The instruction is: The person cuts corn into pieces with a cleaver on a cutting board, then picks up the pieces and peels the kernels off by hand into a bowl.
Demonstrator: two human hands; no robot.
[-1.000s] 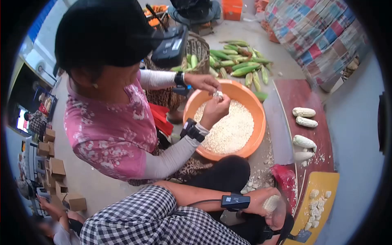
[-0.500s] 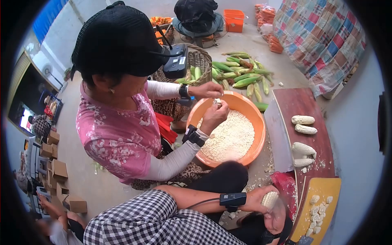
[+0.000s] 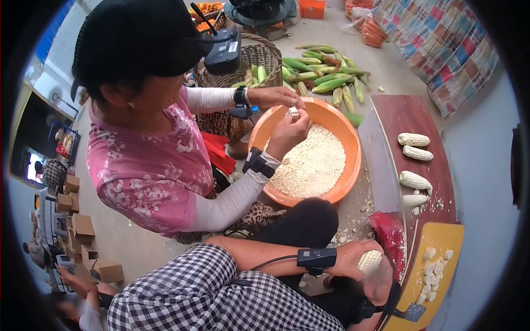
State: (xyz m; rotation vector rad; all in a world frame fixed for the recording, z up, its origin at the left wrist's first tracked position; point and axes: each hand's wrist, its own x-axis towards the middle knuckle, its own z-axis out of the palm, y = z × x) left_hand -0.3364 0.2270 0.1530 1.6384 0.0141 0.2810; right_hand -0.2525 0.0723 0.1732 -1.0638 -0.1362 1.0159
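Note:
My left hand (image 3: 350, 259) is closed around a pale, peeled corn cob (image 3: 369, 261), its rows of kernels facing up. My right hand (image 3: 380, 286) presses against the same cob from the lower right; its fingers are partly smeared by motion. Beside my hands, a yellow cutting board (image 3: 441, 237) bears several short cob pieces (image 3: 429, 278) and a blade (image 3: 415, 312) at its near end. A red mesh bag (image 3: 386, 229) lies just beyond my hands.
A co-worker in a pink shirt (image 3: 143, 160) holds a small cob piece (image 3: 293, 112) over an orange basin (image 3: 353, 171) of loose kernels (image 3: 312, 165). Several peeled cobs (image 3: 415, 180) rest on a reddish board (image 3: 406, 113). Unhusked corn (image 3: 331, 83) is piled behind, near a wicker basket (image 3: 265, 55).
The view has shifted slightly, so the background sits higher. The cob has stayed in my hands, while my right hand has moved a little against it. The co-worker's hands are closer together.

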